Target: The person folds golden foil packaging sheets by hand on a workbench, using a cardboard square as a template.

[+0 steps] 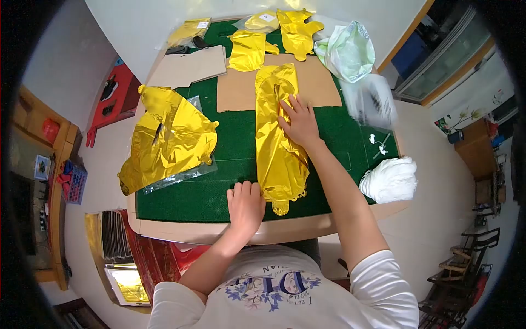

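Observation:
A long, flat gold foil balloon (274,148), folded lengthwise and creased, lies on the green mat (192,200) in front of me. My right hand (300,122) presses flat on its upper right part, fingers spread. Beside the balloon's lower left edge rests my left hand (245,208), its fingers curled down onto the mat. Whatever is under those fingers, if anything, is hidden. To the left, another gold foil balloon (172,137) is spread out over a clear plastic bag (183,175). Two more gold foil balloons (246,50) (297,33) lie toward the back.
Brown cardboard (326,90) lies beneath the balloon's upper end, with more cardboard (189,67) at back left. Packaged gold foil (262,22) sits at the rear. On the right are a pale green plastic bag (348,52), clear packaging (370,101) and a white string bundle (389,181).

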Motion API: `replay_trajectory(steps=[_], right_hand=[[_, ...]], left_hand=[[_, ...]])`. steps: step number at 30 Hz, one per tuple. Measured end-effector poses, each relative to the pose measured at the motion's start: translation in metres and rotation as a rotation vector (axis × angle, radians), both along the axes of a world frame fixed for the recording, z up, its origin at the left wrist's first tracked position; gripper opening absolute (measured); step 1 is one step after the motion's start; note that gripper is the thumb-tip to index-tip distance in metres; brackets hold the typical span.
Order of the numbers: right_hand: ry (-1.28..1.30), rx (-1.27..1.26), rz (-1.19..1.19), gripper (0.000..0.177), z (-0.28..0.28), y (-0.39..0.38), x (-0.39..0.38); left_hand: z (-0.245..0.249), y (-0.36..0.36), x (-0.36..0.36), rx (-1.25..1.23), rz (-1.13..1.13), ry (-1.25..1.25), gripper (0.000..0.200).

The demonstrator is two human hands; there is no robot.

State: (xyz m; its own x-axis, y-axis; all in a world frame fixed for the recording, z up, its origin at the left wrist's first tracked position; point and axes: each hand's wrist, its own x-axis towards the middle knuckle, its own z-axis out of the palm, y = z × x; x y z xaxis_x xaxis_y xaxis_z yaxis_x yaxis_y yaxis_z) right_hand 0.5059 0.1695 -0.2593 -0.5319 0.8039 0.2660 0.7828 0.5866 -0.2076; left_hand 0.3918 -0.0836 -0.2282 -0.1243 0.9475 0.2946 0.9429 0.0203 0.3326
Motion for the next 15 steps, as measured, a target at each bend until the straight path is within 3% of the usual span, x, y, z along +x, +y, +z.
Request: replay_trajectory(steps=[5,7,8,11,12,15], right_hand=[[0.007,0.012,-0.005,0.052,0.000,0.000,0.000],[-0.022,-0.032,-0.015,0.053,0.002,0.000,0.000],[-0.026,-0.031,-0.015,0.053,0.002,-0.002,-0.001],[-0.029,-0.012,-0.006,0.053,0.004,-0.001,0.000],[-0.023,-0.006,-0.001,0.053,0.002,-0.002,0.000],[-0.012,0.015,0.006,0.053,-0.001,0.001,0.001]], left_hand=[[0.015,-0.010,-0.020,0.010,-0.188,-0.279,0.014],[0.013,0.008,-0.037,0.121,-0.194,-0.342,0.017],[0.016,0.018,-0.044,0.056,-0.186,-0.347,0.027],[0.003,0.042,-0.051,0.022,-0.286,-0.123,0.036],[0.001,0.042,-0.054,-0.084,-0.324,-0.083,0.043],[-0.003,0.037,-0.054,-0.083,-0.333,-0.060,0.043]])
